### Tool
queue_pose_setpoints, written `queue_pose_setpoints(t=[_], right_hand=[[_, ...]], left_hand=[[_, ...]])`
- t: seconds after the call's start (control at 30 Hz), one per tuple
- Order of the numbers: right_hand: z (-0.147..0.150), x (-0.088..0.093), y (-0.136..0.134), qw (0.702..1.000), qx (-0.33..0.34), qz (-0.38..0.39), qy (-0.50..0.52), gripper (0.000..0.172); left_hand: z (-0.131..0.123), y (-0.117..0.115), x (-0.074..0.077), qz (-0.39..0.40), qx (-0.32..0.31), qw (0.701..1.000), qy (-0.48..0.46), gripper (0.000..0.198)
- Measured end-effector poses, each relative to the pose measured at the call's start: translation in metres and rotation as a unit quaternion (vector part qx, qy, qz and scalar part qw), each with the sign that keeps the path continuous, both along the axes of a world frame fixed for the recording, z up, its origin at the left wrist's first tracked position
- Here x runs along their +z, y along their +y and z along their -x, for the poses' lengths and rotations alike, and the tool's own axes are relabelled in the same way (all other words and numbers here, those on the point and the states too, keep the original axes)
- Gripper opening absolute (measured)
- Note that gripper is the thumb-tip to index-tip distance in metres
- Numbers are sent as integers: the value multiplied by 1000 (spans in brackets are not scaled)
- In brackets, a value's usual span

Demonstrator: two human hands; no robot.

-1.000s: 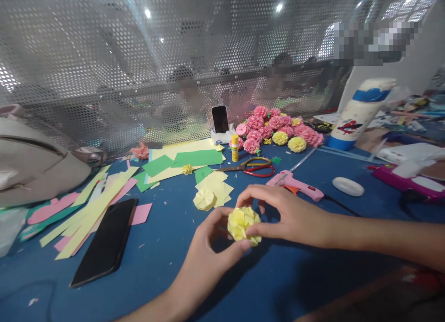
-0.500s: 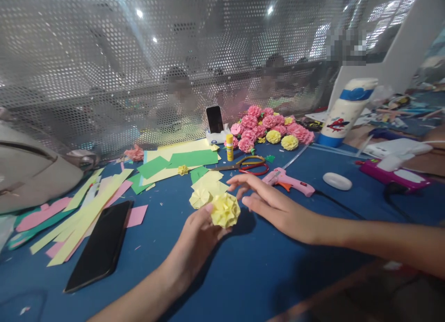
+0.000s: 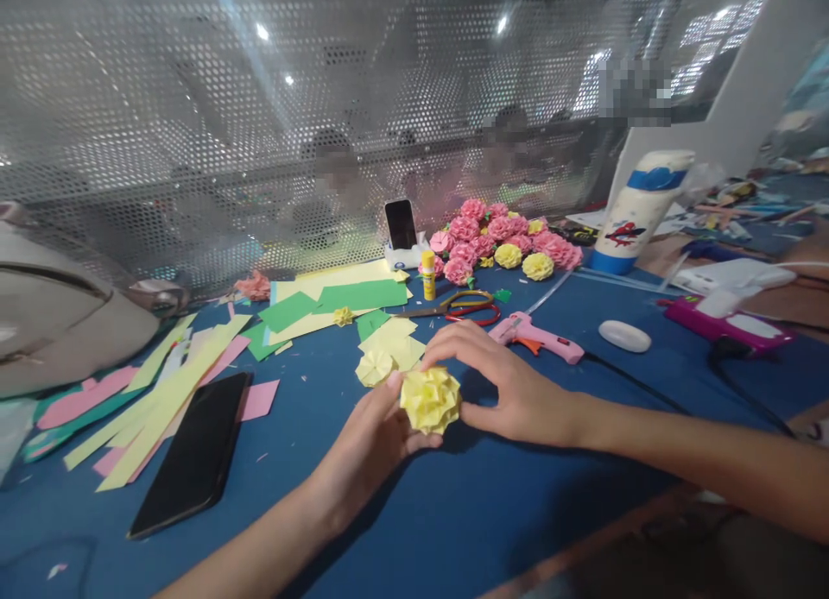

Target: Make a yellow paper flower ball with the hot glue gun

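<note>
Grips closed on the yellow paper flower from two sides. Holds it with the left hand from the near left, thumb and fingertips pressed into the petals; meets it with the right hand from the right, thumb against the flower's right flank and fingers arched over its top toward the far side. Sits squarely between the two grips, touching both, so neither hand is the nearer. Shows no long axis: a round, ruffled ball, face tilted up toward the camera. Hangs just above the blue bench, about midway along its width and nearer the near edge than the far one. Has a folded yellow fan piece and loose yellow squares just beyond the left grip, toward the far edge. Leaves the pink glue gun beyond the right hand, apart from it, and the black phone well off toward the left edge.
</note>
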State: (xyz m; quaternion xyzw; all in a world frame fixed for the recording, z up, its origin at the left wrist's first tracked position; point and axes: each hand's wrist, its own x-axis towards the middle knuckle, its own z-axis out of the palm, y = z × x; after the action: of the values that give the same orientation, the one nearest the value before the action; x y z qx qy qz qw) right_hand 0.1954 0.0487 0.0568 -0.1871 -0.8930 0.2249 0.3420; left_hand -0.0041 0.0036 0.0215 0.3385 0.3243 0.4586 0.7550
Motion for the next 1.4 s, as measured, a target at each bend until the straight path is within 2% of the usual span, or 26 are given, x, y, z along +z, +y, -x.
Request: queue_pose_setpoints(t=[0.07, 0.13, 0.17, 0.27, 0.3, 0.37, 0.43, 0.5, 0.63, 0.83, 0.97, 1.17, 1.4], right_hand=[[-1, -5, 2, 1000, -18, 12, 23, 44], [-2, -10, 2, 998, -25, 30, 49, 41], [-1, -12, 2, 997, -25, 41, 62, 40], [1, -20, 0, 994, -23, 68, 84, 39], [3, -22, -1, 994, -21, 71, 84, 40], [5, -26, -3, 995, -19, 70, 73, 42], [6, -30, -4, 995, -21, 74, 60, 44], [7, -32, -6, 994, -27, 91, 47, 42], [8, -36, -6, 991, -32, 126, 44, 37], [8, -40, -4, 976, -2, 209, 64, 28], [7, -42, -5, 968, 20, 241, 61, 26], [6, -46, -12, 976, 29, 209, 57, 34], [5, -47, -8, 974, 45, 212, 59, 21]], left_hand=[[4, 1, 0, -58, -4, 997, 56, 49], [8, 1, 2, -155, 21, 975, 159, 61], [10, 0, 3, -215, 50, 950, 223, 67], [12, -5, 9, -367, 143, 840, 373, 87], [11, -7, 11, -396, 157, 812, 399, 85], [8, -10, 12, -424, 150, 790, 416, 62], [6, -12, 9, -417, 127, 806, 401, 36], [5, -11, 3, -380, 112, 843, 364, 25], [7, -5, -10, -310, 102, 899, 293, 19], [7, -1, -15, -247, 50, 947, 200, 25], [8, -2, -16, -248, 19, 950, 189, 28], [12, -3, -20, -299, -5, 930, 212, 24], [12, 0, -23, -299, -14, 923, 241, 22]])
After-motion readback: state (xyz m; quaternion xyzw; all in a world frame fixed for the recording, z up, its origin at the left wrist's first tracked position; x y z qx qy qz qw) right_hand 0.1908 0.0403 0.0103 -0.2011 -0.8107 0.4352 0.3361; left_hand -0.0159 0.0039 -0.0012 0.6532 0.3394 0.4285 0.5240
